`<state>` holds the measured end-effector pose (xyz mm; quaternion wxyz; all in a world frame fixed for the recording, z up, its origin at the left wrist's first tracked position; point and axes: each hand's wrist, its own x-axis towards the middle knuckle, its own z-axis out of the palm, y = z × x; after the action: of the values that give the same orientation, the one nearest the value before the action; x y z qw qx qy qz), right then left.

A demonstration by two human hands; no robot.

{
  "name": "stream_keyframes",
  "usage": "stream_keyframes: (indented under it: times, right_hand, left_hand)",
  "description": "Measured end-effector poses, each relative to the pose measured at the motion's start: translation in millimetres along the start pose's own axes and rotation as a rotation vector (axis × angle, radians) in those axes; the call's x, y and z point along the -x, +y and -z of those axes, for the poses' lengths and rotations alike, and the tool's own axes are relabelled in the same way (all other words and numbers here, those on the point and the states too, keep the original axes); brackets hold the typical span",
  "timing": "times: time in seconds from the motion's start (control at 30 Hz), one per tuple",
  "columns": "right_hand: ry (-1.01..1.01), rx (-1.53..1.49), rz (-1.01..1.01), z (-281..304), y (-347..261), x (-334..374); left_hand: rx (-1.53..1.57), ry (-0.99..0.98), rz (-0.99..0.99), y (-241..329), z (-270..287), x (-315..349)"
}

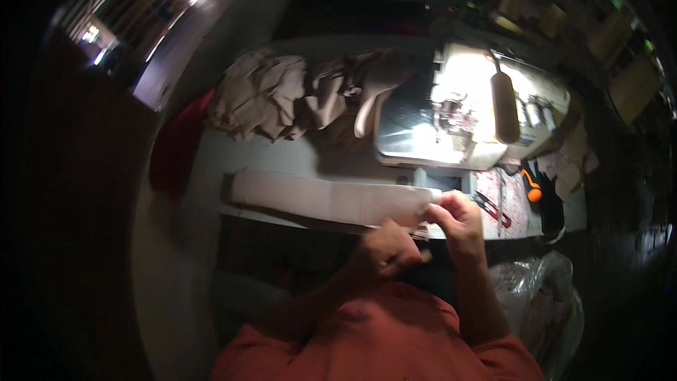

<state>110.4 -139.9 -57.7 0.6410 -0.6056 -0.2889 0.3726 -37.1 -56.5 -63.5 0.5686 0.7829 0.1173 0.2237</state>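
Note:
A long pale strip of folded fabric [317, 199] lies along the near edge of the worktable, running left to right. At its right end my right hand [458, 226] is closed, with thumb and fingertips pinching the fabric edge. Just below that end, my left hand [391, 247] is curled near the table's edge and smeared by motion. Whether its fingers hold anything cannot be made out. Small pale layered edges show between the two hands, under the strip's end.
A glossy machine bed [405, 130] stands beyond my hands under bright light. Crumpled beige fabric pieces [261, 95] lie at the back left. Red-handled scissors [493, 210] and an orange-and-black item [533, 190] are on the right. A clear plastic bag [543, 303] hangs below the table's right side.

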Motion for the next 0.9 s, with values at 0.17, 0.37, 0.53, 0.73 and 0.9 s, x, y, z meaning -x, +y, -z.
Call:
stream_keyframes:
  times: [0.17, 0.37, 0.53, 0.73, 0.9]
  right_hand:
    - [0.018, -0.347, -0.103, -5.7, -16.3, 4.7]
    - [0.018, -0.395, -0.240, -2.5, -2.6, 5.4]
    - [-0.107, -0.436, -0.219, -14.9, -5.0, 0.7]
    - [-0.126, -0.388, -0.200, -4.6, -12.6, 13.3]
    - [-0.113, -0.285, -0.154, -3.7, -16.3, 17.1]
  left_hand:
    - [1.358, 0.896, 0.145, -53.9, 78.0, 18.9]
    - [0.872, 1.106, -0.119, -46.3, 144.8, 20.1]
    - [-0.010, 0.583, 0.113, -4.1, 61.0, -6.4]
    - [-0.792, 0.035, -0.199, 17.1, -1.6, -22.6]
    - [-0.699, -0.051, -0.203, 23.1, -0.7, -27.4]
